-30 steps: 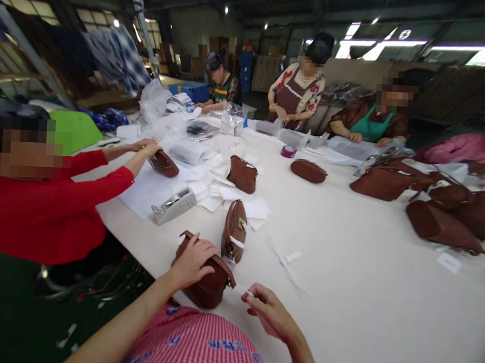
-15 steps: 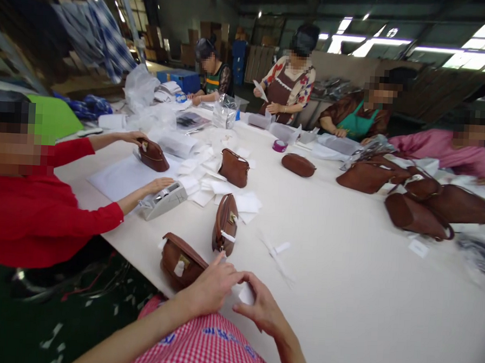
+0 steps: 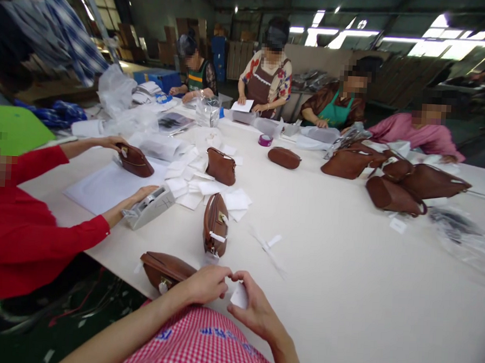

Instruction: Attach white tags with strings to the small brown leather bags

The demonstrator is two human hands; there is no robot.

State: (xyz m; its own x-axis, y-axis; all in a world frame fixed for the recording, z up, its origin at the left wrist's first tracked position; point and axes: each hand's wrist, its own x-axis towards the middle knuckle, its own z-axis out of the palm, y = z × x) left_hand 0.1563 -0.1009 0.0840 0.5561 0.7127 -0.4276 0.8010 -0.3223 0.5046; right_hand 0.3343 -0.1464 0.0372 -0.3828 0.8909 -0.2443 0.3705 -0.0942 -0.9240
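Observation:
At the table's near edge my right hand [image 3: 258,308] is curled round a small white card [image 3: 239,296], thumb on one side and fingers on the other. My left hand [image 3: 211,284] is closed with its fingertips meeting those of my right hand; anything pinched in it is too small to make out. A brown handbag [image 3: 168,268] lies beside my left wrist, partly covered by the forearm. Just beyond my hands a second brown handbag [image 3: 215,226] stands upright, with a gold clasp and white wrapping on its strap.
White paper sheets [image 3: 191,185] are scattered around another brown bag [image 3: 221,166]. White ties [image 3: 268,249] lie right of centre. A co-worker in red sleeves at left touches a tape dispenser [image 3: 149,206] and a bag. More brown bags [image 3: 394,196] are piled at right; several co-workers line the far side.
My left index finger, stretched toward the upright bag before, is now curled in near my right hand. The view has turned slightly right. Across the table, a co-worker's white sheet has come down.

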